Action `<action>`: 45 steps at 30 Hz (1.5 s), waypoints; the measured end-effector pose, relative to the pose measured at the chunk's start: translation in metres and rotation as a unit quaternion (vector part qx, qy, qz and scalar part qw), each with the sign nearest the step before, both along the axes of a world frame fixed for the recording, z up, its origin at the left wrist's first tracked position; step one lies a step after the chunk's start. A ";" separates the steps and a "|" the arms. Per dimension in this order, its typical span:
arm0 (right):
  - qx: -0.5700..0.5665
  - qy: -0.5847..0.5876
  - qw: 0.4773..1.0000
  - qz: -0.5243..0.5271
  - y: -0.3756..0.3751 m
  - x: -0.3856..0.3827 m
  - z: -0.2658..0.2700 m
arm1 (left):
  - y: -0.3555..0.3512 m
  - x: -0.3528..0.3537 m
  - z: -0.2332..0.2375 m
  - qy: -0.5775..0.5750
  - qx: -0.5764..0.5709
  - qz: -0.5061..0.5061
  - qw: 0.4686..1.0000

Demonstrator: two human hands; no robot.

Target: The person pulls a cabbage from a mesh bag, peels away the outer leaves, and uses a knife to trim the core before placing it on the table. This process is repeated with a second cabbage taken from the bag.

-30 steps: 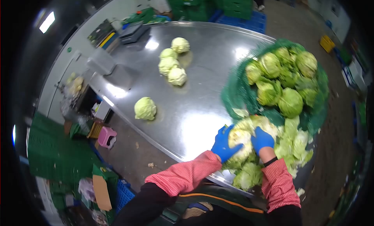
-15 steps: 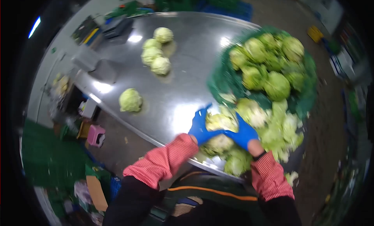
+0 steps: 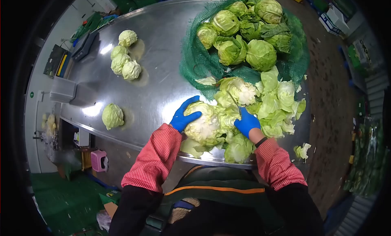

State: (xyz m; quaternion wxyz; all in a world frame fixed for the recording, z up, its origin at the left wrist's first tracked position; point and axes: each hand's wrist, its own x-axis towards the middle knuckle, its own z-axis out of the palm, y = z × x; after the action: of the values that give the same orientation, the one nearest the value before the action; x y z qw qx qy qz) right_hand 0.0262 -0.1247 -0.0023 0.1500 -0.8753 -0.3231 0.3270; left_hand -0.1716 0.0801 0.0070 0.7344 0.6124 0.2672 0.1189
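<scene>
My left hand (image 3: pixel 185 116), in a blue glove, grips the left side of a pale cabbage (image 3: pixel 205 127) at the table's near edge, thumb across its top. To its right, my right hand (image 3: pixel 247 122), gloved in blue too, is closed around a knife (image 3: pixel 233 98); the handle is hidden in the fist and a thin dark blade points up and left. Beneath the blade lie loose cabbage leaves (image 3: pixel 228 118) and a partly trimmed piece with a whitish middle (image 3: pixel 246 92). More peeled leaves (image 3: pixel 273 109) are heaped right of my right hand.
A green mesh bag (image 3: pixel 190 57) full of untrimmed cabbages (image 3: pixel 261 54) sits at the far right of the metal table (image 3: pixel 163 40). Several pale cabbages (image 3: pixel 131 70) stand at the left, with one cabbage (image 3: pixel 112 116) nearer. A clear plastic container (image 3: pixel 63 89) is by the left edge.
Both hands were around the cabbage; my right hand has left it, moved right and now holds the knife. My left hand stays on the cabbage. The camera view has shifted.
</scene>
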 end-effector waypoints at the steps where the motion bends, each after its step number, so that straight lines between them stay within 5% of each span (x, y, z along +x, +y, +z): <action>1: 0.014 -0.012 1.000 -0.013 -0.001 0.002 -0.007 | 0.002 0.000 -0.002 -0.030 -0.047 0.022 0.998; 5: 0.016 -0.022 0.998 -0.064 0.018 0.021 -0.001 | -0.007 -0.001 -0.003 -0.040 -0.162 0.159 0.973; 8: 0.157 -0.150 0.974 -0.067 0.028 0.036 0.026 | -0.028 0.004 -0.038 -0.140 -0.459 0.181 0.858; 9: 0.177 -0.177 0.965 -0.075 0.028 0.037 0.046 | -0.047 0.011 -0.043 -0.157 -0.435 0.217 0.860; 11: 0.142 -0.096 0.985 -0.030 0.021 0.023 0.062 | -0.093 0.029 0.019 -0.014 -0.417 0.306 0.856; 13: 0.095 0.007 0.995 0.022 0.009 0.005 0.062 | -0.105 0.035 0.043 0.130 -0.256 0.283 0.915; 14: 0.090 0.020 0.996 0.008 0.002 0.004 0.060 | -0.109 0.036 0.046 0.198 -0.169 0.265 0.928; 15: 0.087 0.032 0.996 -0.006 -0.003 0.005 0.058 | -0.094 0.025 -0.001 0.104 -0.071 0.219 0.967; 16: 0.087 0.038 0.995 0.007 -0.006 0.011 0.060 | -0.079 0.019 0.011 0.148 0.163 0.156 0.963; 17: 0.088 0.045 0.995 0.019 -0.010 0.018 0.061 | -0.063 0.019 0.031 0.182 0.390 0.082 0.899; 19: 0.099 0.052 0.994 0.019 -0.018 0.019 0.058 | -0.045 0.036 0.061 0.101 0.511 -0.004 0.853; 22: 0.140 -0.040 0.989 -0.011 -0.021 0.011 0.048 | -0.036 0.067 0.041 0.046 0.427 -0.170 0.887; 29: -0.005 -0.156 0.988 -0.016 -0.072 -0.040 0.050 | -0.065 0.079 0.037 0.124 0.425 -0.099 0.891; 33: 0.114 -0.192 0.968 -0.112 -0.075 -0.013 -0.005 | -0.088 0.079 0.032 0.151 0.483 -0.064 0.860; 34: 0.061 -0.079 0.986 -0.131 -0.068 0.000 0.007 | -0.093 0.078 0.031 0.152 0.487 -0.067 0.858; 37: 0.152 0.196 0.951 -0.184 -0.068 -0.002 0.057 | -0.093 0.073 0.031 0.129 0.522 -0.054 0.841; 41: 0.175 -0.145 0.969 -0.093 -0.042 -0.009 0.057 | -0.084 0.065 0.026 0.093 0.503 -0.082 0.855; 42: 0.089 -0.143 0.983 -0.074 -0.027 -0.006 0.066 | -0.083 0.064 0.022 0.074 0.502 -0.084 0.857; 45: 0.087 -0.109 0.989 -0.047 0.001 0.018 0.037 | -0.084 0.053 0.013 0.046 0.494 -0.081 0.864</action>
State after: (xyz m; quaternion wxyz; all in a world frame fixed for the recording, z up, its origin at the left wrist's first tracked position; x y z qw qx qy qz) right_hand 0.0437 -0.1241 0.0347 0.2049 -0.9034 -0.3237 0.1926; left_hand -0.1189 -0.0037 0.0197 0.3296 0.9195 0.1560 0.1468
